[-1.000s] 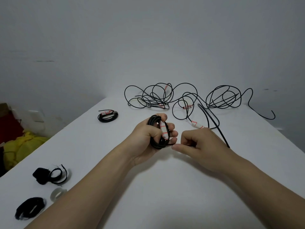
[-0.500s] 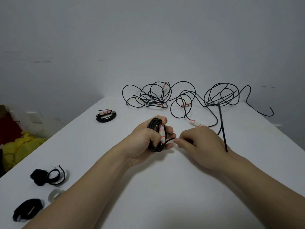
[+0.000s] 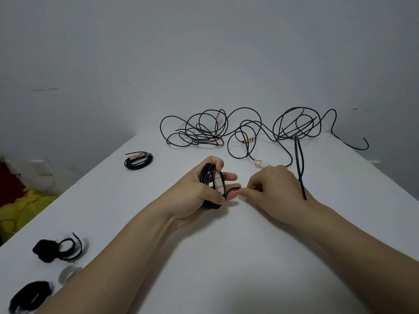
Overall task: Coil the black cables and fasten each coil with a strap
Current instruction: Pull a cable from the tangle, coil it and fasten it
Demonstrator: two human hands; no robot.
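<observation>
Black coil [image 3: 212, 185] in left grip [image 3: 199, 191]

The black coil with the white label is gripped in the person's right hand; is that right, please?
Not quite: the head view shows the black coil gripped in the left hand; the right hand only pinches the cable leading off it.
</observation>
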